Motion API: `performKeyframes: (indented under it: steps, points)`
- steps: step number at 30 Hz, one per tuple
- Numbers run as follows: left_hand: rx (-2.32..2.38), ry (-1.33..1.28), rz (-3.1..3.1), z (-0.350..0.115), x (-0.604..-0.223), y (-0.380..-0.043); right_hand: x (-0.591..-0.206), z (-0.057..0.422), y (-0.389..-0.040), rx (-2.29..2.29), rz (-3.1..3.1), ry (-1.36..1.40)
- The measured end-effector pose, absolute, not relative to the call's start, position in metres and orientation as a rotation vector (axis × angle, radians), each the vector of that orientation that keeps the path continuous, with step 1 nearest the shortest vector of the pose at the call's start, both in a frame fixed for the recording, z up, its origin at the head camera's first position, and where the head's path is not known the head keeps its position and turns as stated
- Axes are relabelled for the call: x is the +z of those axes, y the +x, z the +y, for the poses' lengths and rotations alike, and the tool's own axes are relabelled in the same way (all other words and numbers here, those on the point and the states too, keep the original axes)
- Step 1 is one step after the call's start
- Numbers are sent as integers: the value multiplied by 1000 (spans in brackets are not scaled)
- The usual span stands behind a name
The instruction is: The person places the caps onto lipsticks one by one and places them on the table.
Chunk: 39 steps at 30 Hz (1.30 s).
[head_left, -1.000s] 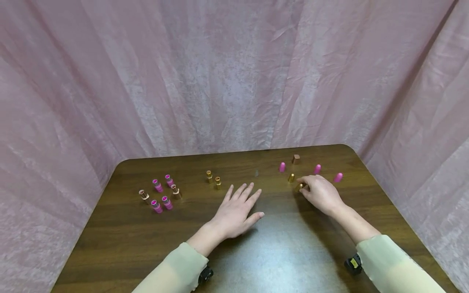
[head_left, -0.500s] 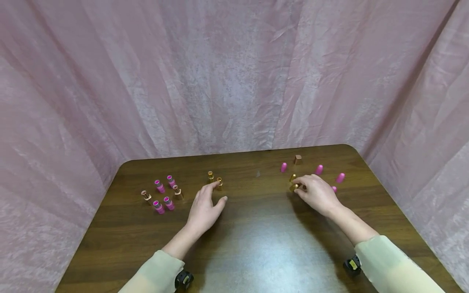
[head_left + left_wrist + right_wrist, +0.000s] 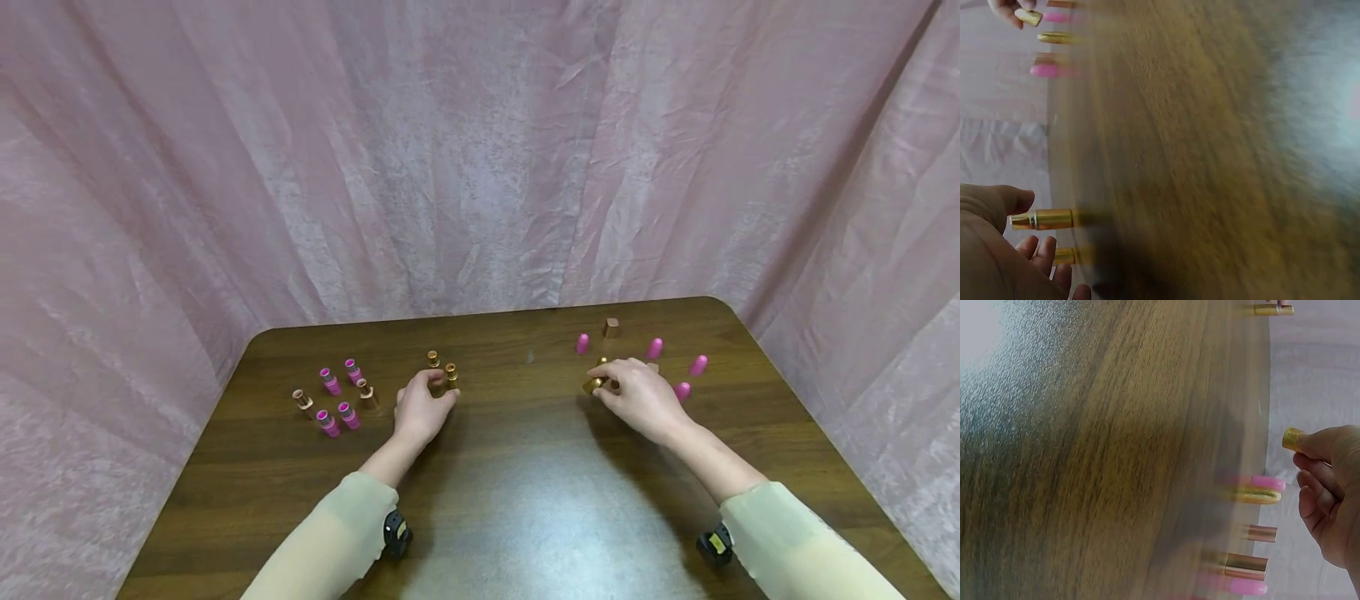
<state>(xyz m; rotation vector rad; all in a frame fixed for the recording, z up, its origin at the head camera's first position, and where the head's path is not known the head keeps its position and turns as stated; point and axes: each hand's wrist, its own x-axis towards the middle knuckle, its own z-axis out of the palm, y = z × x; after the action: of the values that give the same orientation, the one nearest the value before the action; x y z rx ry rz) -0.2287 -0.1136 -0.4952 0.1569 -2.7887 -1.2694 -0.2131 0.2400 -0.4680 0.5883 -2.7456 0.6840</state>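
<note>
Thumb and fingers of my left hand [image 3: 422, 408] sit on either side of a gold lipstick tube [image 3: 451, 377], which stands uncapped on the table. In the left wrist view small gaps show between the digits and that tube. Just behind it stands a second gold tube [image 3: 433, 359]. My right hand [image 3: 637, 396] pinches a gold lipstick cap [image 3: 1291, 439] between thumb and fingertips, raised over the table and tilted in the head view. Another gold cap [image 3: 1263, 495], rounded on top, stands close behind the right hand, partly covered by it in the head view.
Several pink caps [image 3: 699, 365] and a rose-gold cap [image 3: 611, 327] stand around the right hand. Toward the left side is a group of uncapped tubes, pink ones [image 3: 330, 381] and rose-gold ones [image 3: 367, 393]. A pink curtain [image 3: 480, 167] hangs behind the wooden table [image 3: 525, 467].
My left hand has moved left from flat over the table's middle to the gold tube, its fingers now bent. The right hand has shifted slightly left with the gold cap, now raised and tilted.
</note>
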Motion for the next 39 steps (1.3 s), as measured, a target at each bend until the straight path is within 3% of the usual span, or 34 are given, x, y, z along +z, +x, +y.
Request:
performKeyframes:
  steps: [13,24,39]
  points:
    - [-1225,311,-2807,-106,-503,-240,-470,234,-208,732,-2801,539]
    - [-1215,292,-2766,-106,-504,-241,-472,232,-209,784,-2784,534]
    - [-946,-192,-2718,-116,-485,-214,-471,229,-204,1197,-2744,365]
